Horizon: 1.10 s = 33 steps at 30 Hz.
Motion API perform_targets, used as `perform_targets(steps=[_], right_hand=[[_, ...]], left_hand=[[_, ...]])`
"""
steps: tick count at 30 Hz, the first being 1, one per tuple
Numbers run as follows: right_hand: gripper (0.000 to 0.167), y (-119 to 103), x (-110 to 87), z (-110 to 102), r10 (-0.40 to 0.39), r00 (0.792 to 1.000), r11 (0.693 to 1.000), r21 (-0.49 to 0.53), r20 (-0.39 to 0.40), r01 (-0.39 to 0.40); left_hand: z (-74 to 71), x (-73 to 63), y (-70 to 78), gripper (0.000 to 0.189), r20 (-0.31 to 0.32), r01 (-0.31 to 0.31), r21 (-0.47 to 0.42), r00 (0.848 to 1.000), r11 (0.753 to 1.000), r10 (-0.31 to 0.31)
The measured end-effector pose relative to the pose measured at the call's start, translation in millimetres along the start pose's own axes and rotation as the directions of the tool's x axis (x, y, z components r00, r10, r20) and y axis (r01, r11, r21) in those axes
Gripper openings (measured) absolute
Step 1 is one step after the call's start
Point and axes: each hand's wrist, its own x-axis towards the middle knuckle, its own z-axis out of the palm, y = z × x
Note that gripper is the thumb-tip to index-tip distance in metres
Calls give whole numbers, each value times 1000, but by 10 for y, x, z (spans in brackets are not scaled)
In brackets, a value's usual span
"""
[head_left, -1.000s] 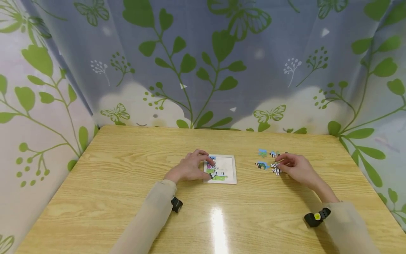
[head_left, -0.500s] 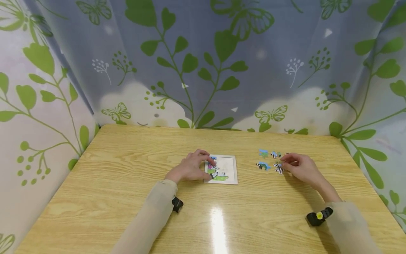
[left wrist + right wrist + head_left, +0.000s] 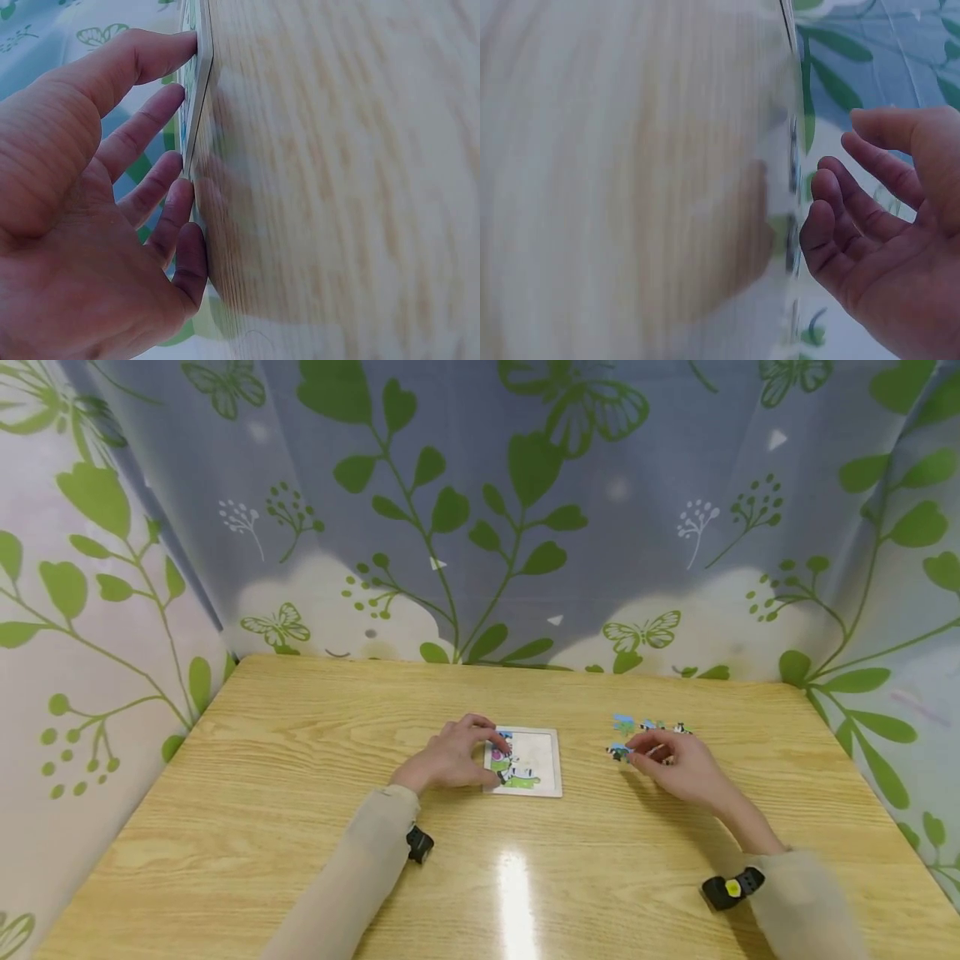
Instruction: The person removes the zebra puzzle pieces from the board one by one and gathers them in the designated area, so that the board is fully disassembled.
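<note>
A shallow white puzzle tray [image 3: 543, 758] lies at mid-table, with pieces of a zebra picture fitted along its left and lower parts. My left hand [image 3: 450, 756] rests at its left side. The left wrist view shows that thumb [image 3: 176, 46] on the tray's edge and the fingers spread loosely. To the right, my right hand [image 3: 686, 768] hovers over loose puzzle pieces, its fingertips right by a blue-and-green puzzle piece [image 3: 617, 752]. In the right wrist view, the thumb and index finger [image 3: 881, 161] stand apart with nothing between them. A black-and-white striped piece is mostly hidden under this hand.
Behind the right hand lie a blue puzzle piece [image 3: 623, 722], another piece [image 3: 651, 726] and a dark-patterned one [image 3: 681, 727]. The wooden table [image 3: 300, 827] ends at a leaf-printed curtain [image 3: 480, 527] at the back and sides.
My right hand has moved left from beside the striped piece to the blue-and-green one, now covering the striped piece and uncovering the piece at the far right. The left hand stays put.
</note>
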Motion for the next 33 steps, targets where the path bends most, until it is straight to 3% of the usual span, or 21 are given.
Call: perform_targets(steps=[3,13,20,28,33], right_hand=[[19,-76,37,89,-58,998,998,2,15,58],[16,-395,176,336,-138,986,990,-1,94,139],[16,-656,295,490,-198,964,980,25,179,197],[21,-766,392,631,-232,938,972,21,257,235],[21,-789,410,699,-212,936,975,-7,283,223]], left_hand=[[8,-5,6,40,1,4,-1,1000,1000,-4],[-6,-6,-1,39,-3,-4,-2,1000,1000,4],[-5,-6,1,38,-4,10,11,1000,1000,-10],[7,12,3,38,-1,7,8,1000,1000,-7],[11,23,-9,38,0,6,14,1000,1000,-6]])
